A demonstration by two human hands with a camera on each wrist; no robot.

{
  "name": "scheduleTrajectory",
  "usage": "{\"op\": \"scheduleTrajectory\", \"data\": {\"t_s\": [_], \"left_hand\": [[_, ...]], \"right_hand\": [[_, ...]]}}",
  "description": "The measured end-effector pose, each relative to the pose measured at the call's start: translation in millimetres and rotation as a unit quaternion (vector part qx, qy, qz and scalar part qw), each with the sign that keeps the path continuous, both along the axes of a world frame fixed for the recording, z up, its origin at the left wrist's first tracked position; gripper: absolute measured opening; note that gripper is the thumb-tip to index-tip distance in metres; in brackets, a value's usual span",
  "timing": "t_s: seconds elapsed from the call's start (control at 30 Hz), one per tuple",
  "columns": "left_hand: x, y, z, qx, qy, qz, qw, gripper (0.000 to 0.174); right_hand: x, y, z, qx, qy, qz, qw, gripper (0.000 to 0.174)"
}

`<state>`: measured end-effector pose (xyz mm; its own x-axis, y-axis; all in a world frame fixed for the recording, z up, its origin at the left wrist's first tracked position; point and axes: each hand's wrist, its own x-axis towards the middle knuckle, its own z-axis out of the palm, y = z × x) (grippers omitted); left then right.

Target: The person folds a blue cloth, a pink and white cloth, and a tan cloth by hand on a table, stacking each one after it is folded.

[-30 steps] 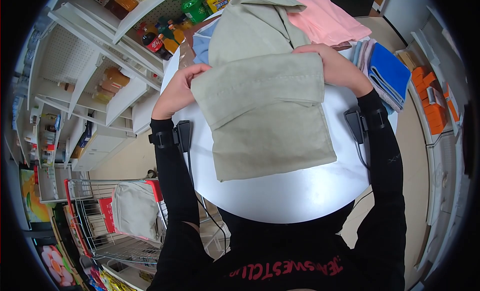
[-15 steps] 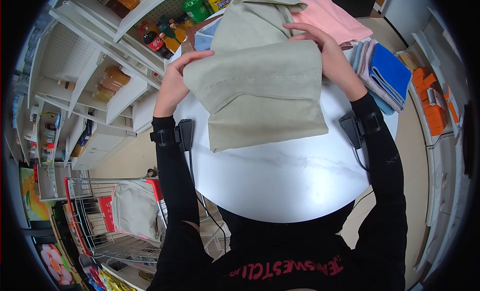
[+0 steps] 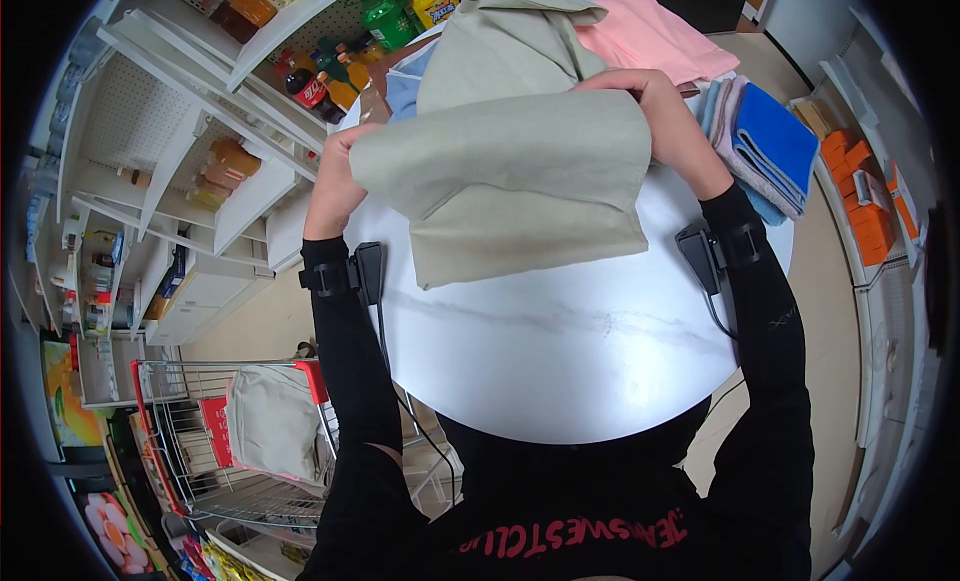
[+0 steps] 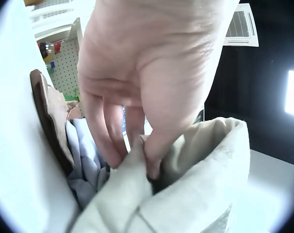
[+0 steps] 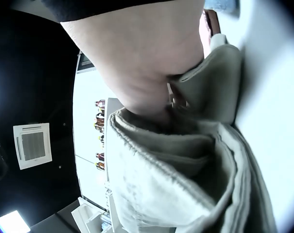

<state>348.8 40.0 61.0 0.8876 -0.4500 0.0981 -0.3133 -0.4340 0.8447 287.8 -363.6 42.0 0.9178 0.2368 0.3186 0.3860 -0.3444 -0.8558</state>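
A grey-green cloth garment (image 3: 520,161) lies across the round white table (image 3: 540,361), its near part folded over in layers and lifted by both hands. The left hand (image 3: 338,186) is at the fold's left end; in the left wrist view that hand (image 4: 147,73) pinches the cloth (image 4: 200,179) between thumb and fingers. At the right end is the right hand (image 3: 680,126), its fingers reaching behind the fold. The right wrist view shows this hand (image 5: 142,63) gripping the layered cloth (image 5: 161,179), fingertips hidden in the folds.
Pink cloth (image 3: 665,41) lies at the table's back right, beside a folded blue cloth (image 3: 775,136) stacked on others. Light blue cloth (image 3: 404,89) sits at the back left. Shelves with bottles (image 3: 312,89) stand left; a cart (image 3: 190,421) holds another grey-green cloth (image 3: 270,421).
The garment's near edge has moved up the table, away from the body, exposing more tabletop. The fold has become rounder, and the left hand has shifted slightly left and down.
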Motion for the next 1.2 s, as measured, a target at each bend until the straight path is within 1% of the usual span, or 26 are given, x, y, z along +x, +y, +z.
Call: {"op": "scheduleTrajectory", "data": {"t_s": [0.07,0.1,0.27,0.33,0.4,0.43,0.47,0.5,0.53,0.57,0.6,0.63,0.67,0.7,0.73,0.77,0.83,0.9,0.97,1.0,1.07,1.1,1.13,1.17,1.2], "left_hand": [[1.2,0.5,-1.5,-0.016,0.007,-0.005,1.0,0.028],[-1.1,-6.5,0.2,-0.029,-0.009,-0.02,0.999,0.028],[-15.9,-32.1,11.1,-0.069,-0.078,-0.073,0.992,0.03],[-16.6,-31.9,10.5,-0.077,-0.094,-0.083,0.989,0.031],[-11.0,-23.4,6.5,-0.064,-0.096,-0.149,0.982,0.033],[-9.0,-20.2,5.7,-0.058,-0.097,-0.182,0.977,0.034],[-7.2,-16.6,5.1,-0.058,-0.097,-0.182,0.977,0.034],[-5.0,-12.8,5.1,-0.068,-0.067,-0.183,0.979,0.035],[-3.1,-9.9,4.4,-0.077,-0.036,-0.183,0.979,0.036],[-1.9,-7.7,2.5,-0.087,-0.006,-0.184,0.979,0.038],[-2.0,-7.0,1.2,-0.087,-0.006,-0.184,0.979,0.038],[-2.7,-6.0,-0.2,-0.076,0.0,-0.115,0.99,0.038],[-3.6,-5.0,-2.0,-0.066,0.006,-0.045,0.997,0.038],[-4.1,-3.9,-3.6,-0.055,0.013,0.026,0.998,0.039],[-3.5,-3.7,-5.0,-0.055,0.013,0.026,0.998,0.039],[-4.4,-7.7,-2.9,-0.039,-0.012,0.006,0.999,0.039],[-6.1,-17.2,0.5,-0.006,-0.062,-0.035,0.997,0.041],[-10.4,-25.6,3.1,-0.028,-0.066,-0.041,0.997,0.041],[-14.9,-31.9,7.8,-0.072,-0.076,-0.053,0.993,0.042],[-12.3,-30.4,6.6,-0.072,-0.077,-0.053,0.993,0.042],[-1.6,-20.7,-0.6,-0.063,-0.123,-0.052,0.989,0.045],[2.6,-15.4,-4.1,-0.059,-0.146,-0.05,0.986,0.046],[6.2,-9.6,-7.2,-0.059,-0.146,-0.049,0.986,0.046],[8.7,-4.4,-8.8,-0.075,-0.11,-0.017,0.991,0.047],[11.0,0.6,-10.6,-0.091,-0.073,0.014,0.993,0.047]], "right_hand": [[2.0,3.4,-2.5,0.041,-0.032,0.014,0.999,0.025],[2.9,4.6,-4.0,0.061,-0.048,0.02,0.997,0.023],[4.7,7.8,-11.3,0.088,-0.054,0.004,0.995,0.022],[1.2,10.4,-5.8,0.097,-0.065,0.029,0.993,0.018],[0.6,9.6,-1.4,0.102,-0.07,0.042,0.991,0.017],[1.7,6.6,0.3,0.088,-0.103,0.083,0.987,0.015],[2.7,4.3,2.7,0.073,-0.136,0.124,0.98,0.014],[3.2,3.3,4.4,0.059,-0.169,0.165,0.97,0.012],[2.5,3.1,4.5,0.059,-0.169,0.165,0.97,0.012],[1.1,3.9,4.3,0.092,-0.123,0.15,0.977,0.011],[-0.6,6.1,5.0,0.126,-0.078,0.134,0.98,0.01],[-1.9,8.5,5.5,0.159,-0.032,0.119,0.98,0.009],[-3.1,11.0,5.7,0.159,-0.032,0.119,0.98,0.009],[-4.7,13.9,5.6,0.181,0.021,0.086,0.979,0.009],[-5.6,16.2,5.4,0.203,0.074,0.052,0.975,0.008],[-6.3,17.3,4.6,0.225,0.126,0.018,0.966,0.008],[-3.8,16.4,1.0,0.233,0.142,0.012,0.962,0.008],[-1.0,15.7,-2.5,0.248,0.173,0.004,0.953,0.009],[-0.6,15.6,-3.3,0.229,0.151,0.001,0.962,0.009],[-0.7,14.5,-3.6,0.209,0.129,-0.003,0.969,0.009],[0.0,10.9,-6.5,0.189,0.107,-0.007,0.976,0.01],[3.5,6.7,-9.4,0.142,0.058,-0.029,0.988,0.013],[7.4,2.6,-11.7,0.094,0.009,-0.05,0.994,0.017],[8.1,3.1,-9.6,0.046,-0.04,-0.07,0.996,0.021],[7.0,3.2,-7.6,0.046,-0.04,-0.07,0.996,0.021]]}}
